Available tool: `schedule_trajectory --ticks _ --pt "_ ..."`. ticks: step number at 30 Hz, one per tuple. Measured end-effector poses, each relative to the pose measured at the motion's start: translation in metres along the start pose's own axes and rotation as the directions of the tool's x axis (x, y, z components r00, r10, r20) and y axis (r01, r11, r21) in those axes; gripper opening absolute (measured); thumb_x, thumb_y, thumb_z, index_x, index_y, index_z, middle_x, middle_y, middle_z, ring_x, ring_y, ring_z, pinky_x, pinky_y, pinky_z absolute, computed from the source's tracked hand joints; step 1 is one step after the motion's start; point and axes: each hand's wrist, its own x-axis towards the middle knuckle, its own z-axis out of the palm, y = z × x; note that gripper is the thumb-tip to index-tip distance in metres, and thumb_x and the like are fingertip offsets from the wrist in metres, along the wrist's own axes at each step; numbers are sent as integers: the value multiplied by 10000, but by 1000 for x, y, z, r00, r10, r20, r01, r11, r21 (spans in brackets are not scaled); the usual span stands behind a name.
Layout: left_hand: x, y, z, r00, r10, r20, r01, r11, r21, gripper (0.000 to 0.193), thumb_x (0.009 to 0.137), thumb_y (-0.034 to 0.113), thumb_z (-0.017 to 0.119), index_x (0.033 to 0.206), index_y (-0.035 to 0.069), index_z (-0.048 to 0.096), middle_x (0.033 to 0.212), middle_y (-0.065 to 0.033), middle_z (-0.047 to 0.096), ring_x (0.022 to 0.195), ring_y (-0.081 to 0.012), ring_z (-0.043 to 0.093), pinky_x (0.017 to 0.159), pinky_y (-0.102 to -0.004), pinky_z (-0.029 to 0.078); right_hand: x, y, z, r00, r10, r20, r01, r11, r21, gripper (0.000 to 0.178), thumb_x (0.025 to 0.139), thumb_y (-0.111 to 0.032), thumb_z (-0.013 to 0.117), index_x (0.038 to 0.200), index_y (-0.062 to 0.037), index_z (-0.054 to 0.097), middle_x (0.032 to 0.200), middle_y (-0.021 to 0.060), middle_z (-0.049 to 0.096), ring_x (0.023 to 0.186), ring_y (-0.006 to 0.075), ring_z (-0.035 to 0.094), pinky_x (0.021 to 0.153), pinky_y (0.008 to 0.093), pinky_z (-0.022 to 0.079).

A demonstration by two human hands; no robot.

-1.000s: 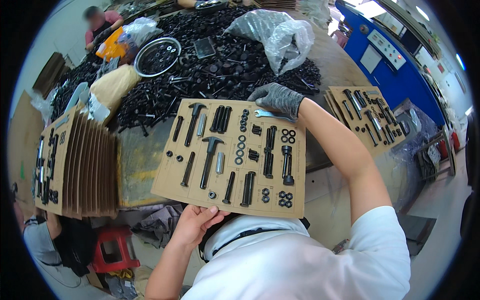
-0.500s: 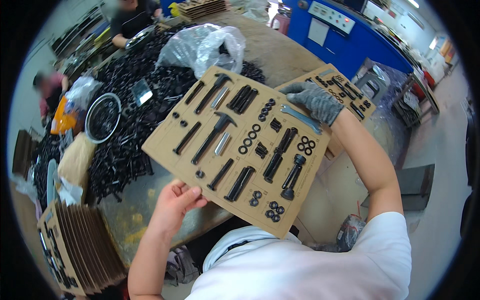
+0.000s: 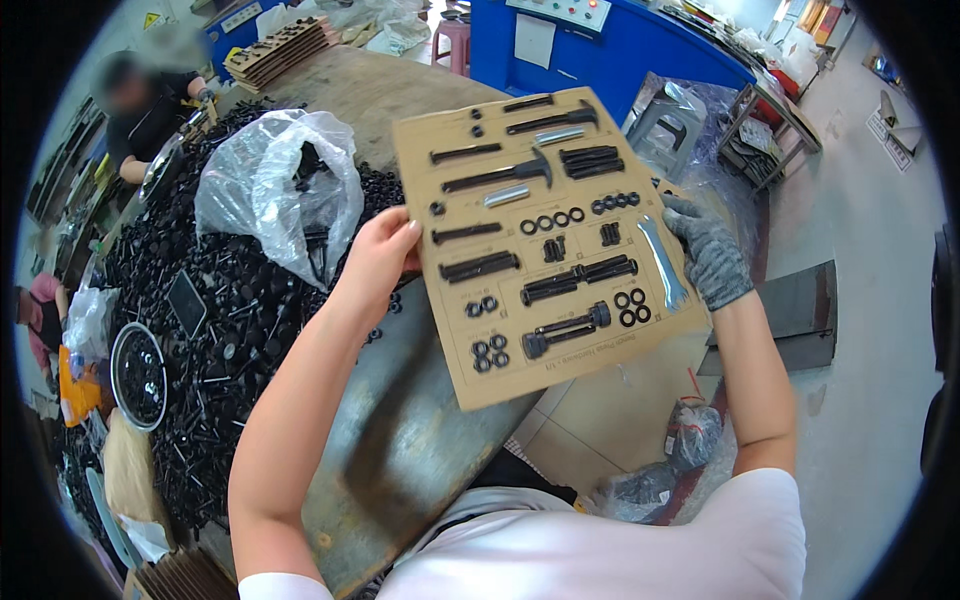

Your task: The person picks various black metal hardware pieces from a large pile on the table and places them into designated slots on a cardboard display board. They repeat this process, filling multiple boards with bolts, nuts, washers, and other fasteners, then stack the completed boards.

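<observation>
The closed left hand is pinching one edge of the cardboard sheet; the gloved right hand is gripping the opposite edge. The sheet is carrying bolts and a wrench partly above the table.

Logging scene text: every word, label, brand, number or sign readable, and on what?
Cardboard sheet: printed line along its lower edge, wording not copied; its captions too small to read.
White paper on blue cabinet: any print too small.
Yellow triangular sign: too small.
White sign at right: too blurred.
</observation>
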Motion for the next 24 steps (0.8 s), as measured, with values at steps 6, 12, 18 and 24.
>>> schedule_trajectory --ticks 6,12,18,24 --pt "119 -19 40 996 74 -50 -71 996 63 319 989 129 462 1255 -16 564 1127 -91 647 1016 -171 613 900 -322 477 3 50 -24 985 -61 -161 82 989 126 328 933 -30 567 1247 65 566 1132 170 657 976 213 653 869 317 551" --pt "193 -44 71 994 110 -6 -109 993 51 295 995 127 460 1201 5 632 1038 -99 683 906 -176 629 794 -336 515 -6 93 -26 953 -41 -301 101 977 187 324 948 -46 554 1256 53 571 1136 165 654 976 226 652 885 342 553" --pt "212 -30 86 997 -11 81 -7 976 219 310 1016 115 429 1229 17 631 1068 -101 686 935 -187 634 814 -337 513 -33 96 -8 912 54 -407 64 960 271 345 954 -55 543 1275 71 547 1177 171 629 1015 242 633 910 359 541" --pt "218 -25 95 979 -85 186 26 954 300 297 1005 128 462 1231 49 638 996 -53 673 814 -147 597 727 -332 511 -48 105 10 891 19 -453 104 964 246 331 957 -78 536 1256 62 558 1114 121 633 960 192 614 866 306 517"
